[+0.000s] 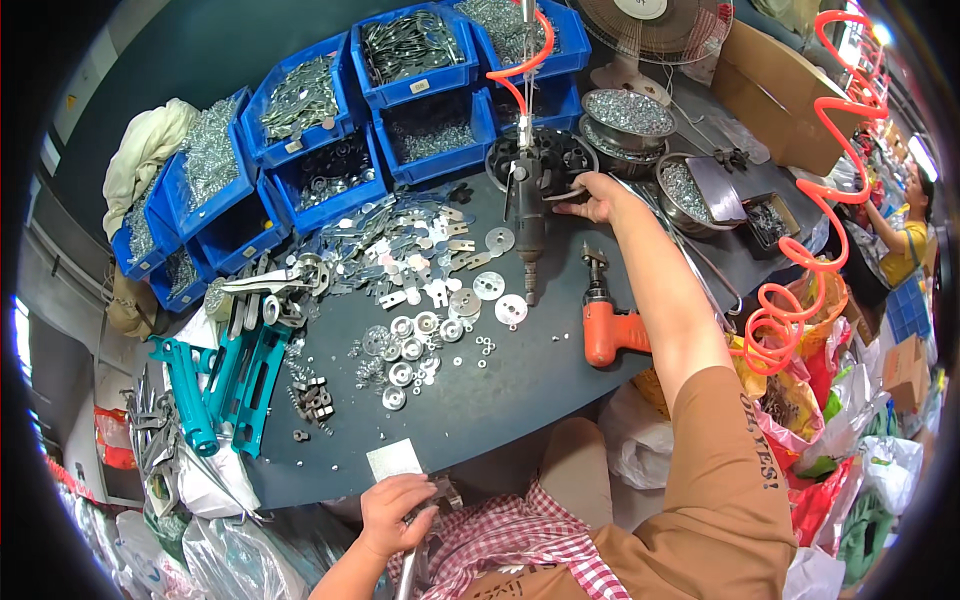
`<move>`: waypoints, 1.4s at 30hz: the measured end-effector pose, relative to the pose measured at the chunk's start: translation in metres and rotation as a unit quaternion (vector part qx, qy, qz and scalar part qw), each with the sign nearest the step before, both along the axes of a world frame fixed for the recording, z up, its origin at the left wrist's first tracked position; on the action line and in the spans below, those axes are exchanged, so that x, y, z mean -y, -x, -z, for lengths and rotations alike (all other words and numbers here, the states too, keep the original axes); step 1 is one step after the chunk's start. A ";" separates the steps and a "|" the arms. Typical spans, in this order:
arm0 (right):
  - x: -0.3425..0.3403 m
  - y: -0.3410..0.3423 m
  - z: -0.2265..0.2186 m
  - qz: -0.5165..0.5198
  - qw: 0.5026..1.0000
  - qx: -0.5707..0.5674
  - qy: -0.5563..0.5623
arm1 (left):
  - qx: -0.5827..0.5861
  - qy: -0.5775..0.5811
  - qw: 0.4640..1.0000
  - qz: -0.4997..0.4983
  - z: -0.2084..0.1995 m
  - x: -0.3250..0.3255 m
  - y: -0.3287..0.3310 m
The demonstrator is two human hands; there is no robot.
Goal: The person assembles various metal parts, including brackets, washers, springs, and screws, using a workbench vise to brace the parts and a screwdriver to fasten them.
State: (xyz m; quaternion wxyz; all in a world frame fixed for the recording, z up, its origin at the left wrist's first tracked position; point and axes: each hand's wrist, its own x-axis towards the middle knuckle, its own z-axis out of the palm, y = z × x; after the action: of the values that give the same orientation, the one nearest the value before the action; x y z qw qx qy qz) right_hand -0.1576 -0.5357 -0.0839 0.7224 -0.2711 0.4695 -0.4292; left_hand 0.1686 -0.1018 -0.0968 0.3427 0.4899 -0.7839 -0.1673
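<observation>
My left hand (398,512) is closed around a long metal part (408,578) at the table's near edge; its upper end is partly hidden by my fingers. A pale square piece (395,459) lies just beyond that hand. My right arm stretches far forward, and my right hand (597,197) is at a round black tray (568,160). Its fingers pinch around a small greyish piece too unclear to name. Beside it hangs a dark air screwdriver (528,215), pointing down. Nearer to me lies a red-orange power driver (606,330) on the table.
Blue bins (415,90) of small metal parts line the back. Flat metal plates (385,240), discs (489,286) and rollers (402,373) cover the middle. Teal tool frames (240,390) lie left. Steel bowls (628,115), a fan (650,30) and a coiled red hose (835,180) are right.
</observation>
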 end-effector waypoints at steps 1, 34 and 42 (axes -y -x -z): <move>0.001 0.001 -0.001 -0.009 0.999 -0.017 0.027 | 0.000 -0.001 1.000 0.001 0.000 0.000 0.001; 0.000 -0.038 -0.072 -0.024 0.598 -0.752 0.278 | -0.016 -0.007 1.000 -0.002 0.002 0.002 0.000; -0.012 -0.031 -0.070 0.046 0.551 -0.760 0.342 | -0.030 -0.017 0.999 0.006 0.003 -0.001 -0.001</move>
State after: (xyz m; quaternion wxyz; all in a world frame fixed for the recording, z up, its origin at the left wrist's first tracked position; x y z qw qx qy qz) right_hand -0.1265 -0.5233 -0.0144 -0.0714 -0.7009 0.6734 -0.2241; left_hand 0.1693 -0.1013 -0.0997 0.3562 0.4862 -0.7732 -0.1972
